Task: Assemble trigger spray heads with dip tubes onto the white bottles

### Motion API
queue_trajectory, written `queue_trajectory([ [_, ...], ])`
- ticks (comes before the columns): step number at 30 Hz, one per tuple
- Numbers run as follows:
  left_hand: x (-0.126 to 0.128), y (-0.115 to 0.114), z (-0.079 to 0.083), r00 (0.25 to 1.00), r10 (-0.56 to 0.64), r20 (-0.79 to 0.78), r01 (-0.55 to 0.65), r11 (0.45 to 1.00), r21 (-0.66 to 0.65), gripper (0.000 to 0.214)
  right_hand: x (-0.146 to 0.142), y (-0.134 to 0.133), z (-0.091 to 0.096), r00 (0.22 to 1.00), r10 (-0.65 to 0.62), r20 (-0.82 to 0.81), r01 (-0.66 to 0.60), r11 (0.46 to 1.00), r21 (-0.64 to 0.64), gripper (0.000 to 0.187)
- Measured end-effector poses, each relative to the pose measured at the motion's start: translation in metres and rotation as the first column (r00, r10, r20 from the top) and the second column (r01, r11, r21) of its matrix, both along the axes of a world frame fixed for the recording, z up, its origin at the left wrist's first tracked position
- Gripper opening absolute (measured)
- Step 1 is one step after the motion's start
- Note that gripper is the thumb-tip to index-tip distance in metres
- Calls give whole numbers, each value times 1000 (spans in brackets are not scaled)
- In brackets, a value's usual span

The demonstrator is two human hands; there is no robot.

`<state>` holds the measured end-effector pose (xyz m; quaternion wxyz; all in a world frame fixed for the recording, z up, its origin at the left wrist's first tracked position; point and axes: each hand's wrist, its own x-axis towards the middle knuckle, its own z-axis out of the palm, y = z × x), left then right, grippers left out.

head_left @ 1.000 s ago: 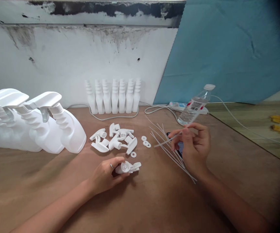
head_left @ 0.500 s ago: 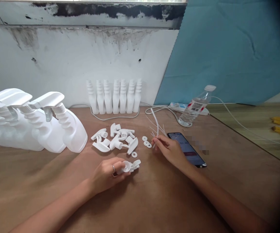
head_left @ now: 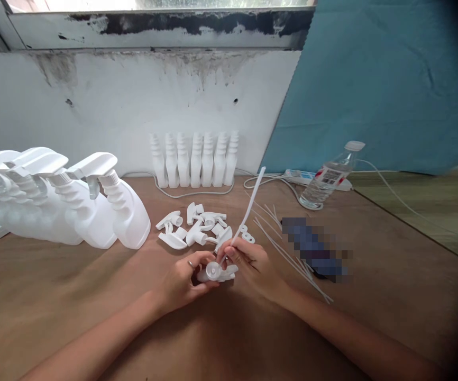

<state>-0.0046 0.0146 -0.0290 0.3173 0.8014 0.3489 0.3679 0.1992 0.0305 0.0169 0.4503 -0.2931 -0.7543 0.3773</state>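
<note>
My left hand [head_left: 183, 279] grips a white spray trigger head [head_left: 215, 273] just above the brown table. My right hand [head_left: 248, 264] pinches a thin white dip tube [head_left: 248, 211] that slants up and to the right, with its lower end at the round cap of the trigger head. Both hands meet at the table's middle. Behind them lies a small pile of loose trigger heads [head_left: 193, 230] and a few white ring washers [head_left: 246, 233].
Finished white spray bottles [head_left: 94, 211] lie in a row at the left. Empty white bottles [head_left: 195, 159] stand against the wall. Spare tubes [head_left: 292, 256] lie beside a blurred-out phone [head_left: 316, 248]. A water bottle [head_left: 328, 177] and a power strip sit at the back right.
My right hand has carried one tube from the bundle on the right across to the trigger head in my left hand. The view has shifted slightly.
</note>
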Motion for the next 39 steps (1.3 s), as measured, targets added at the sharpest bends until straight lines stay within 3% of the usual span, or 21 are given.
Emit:
queue_trajectory([
  [5,-2,4,-2,999,-35,-21,36,996,76,34,-4,2,-5,999,13,48,-19,993,114,33],
  [12,0,4,2,999,-40,-1,40,989,141,33,-6,2,-4,999,25,33,-28,995,98,33],
  [19,-1,4,1,999,-37,-28,40,993,111,33,-6,2,-8,998,27,56,-31,996,86,33],
  [25,0,7,-6,999,-43,-2,43,987,152,37,-7,6,-8,994,13,111,-35,979,200,25],
  [32,4,4,-1,998,-33,59,26,994,109,19,-14,-1,-17,998,55,-28,-50,987,150,20],
  [39,4,5,-5,996,-32,89,26,998,60,20,-24,-8,-24,996,-9,-93,24,988,154,18],
])
